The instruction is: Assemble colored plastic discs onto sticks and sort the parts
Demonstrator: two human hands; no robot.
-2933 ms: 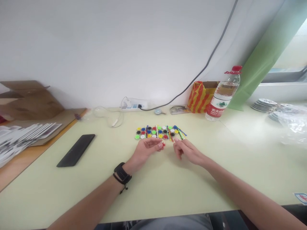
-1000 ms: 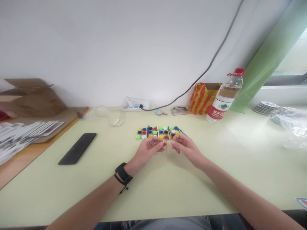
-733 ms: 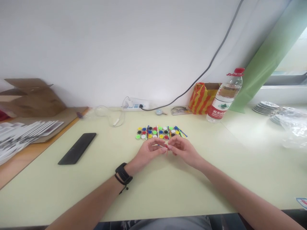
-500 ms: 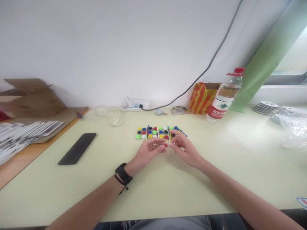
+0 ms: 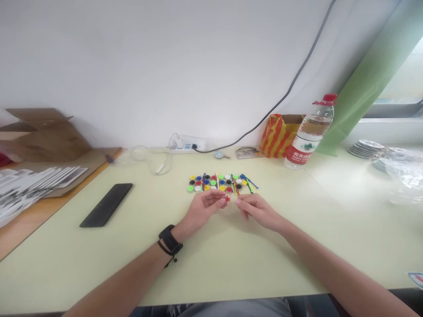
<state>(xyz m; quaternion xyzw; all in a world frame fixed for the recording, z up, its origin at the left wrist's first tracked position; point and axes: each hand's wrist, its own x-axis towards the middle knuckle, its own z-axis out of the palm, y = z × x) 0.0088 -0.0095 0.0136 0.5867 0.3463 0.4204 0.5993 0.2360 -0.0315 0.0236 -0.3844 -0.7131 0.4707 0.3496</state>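
Note:
Between the thumb and fingers of my left hand (image 5: 205,208) is a small red piece (image 5: 227,199). My right hand (image 5: 259,210) is just to its right, with thumb and index finger pinched together; whatever is between those fingertips is too small to make out. Just beyond both hands lie rows of small round coloured pieces (image 5: 213,182) in yellow, blue, black, red, green and white. Thin coloured sticks (image 5: 251,181) lie among them and at their right end.
A black flat object (image 5: 106,205) lies at the left. Behind are a power strip (image 5: 187,144), a striped bag (image 5: 277,136) and a water bottle (image 5: 309,134). White cards (image 5: 42,182) and a cardboard box (image 5: 49,134) are far left; stacked discs (image 5: 365,149) stand right.
My right hand has drawn its fingers closer together and lowered them from over the coloured pieces. The thin stick upright between my hands no longer shows there. My left hand has barely moved.

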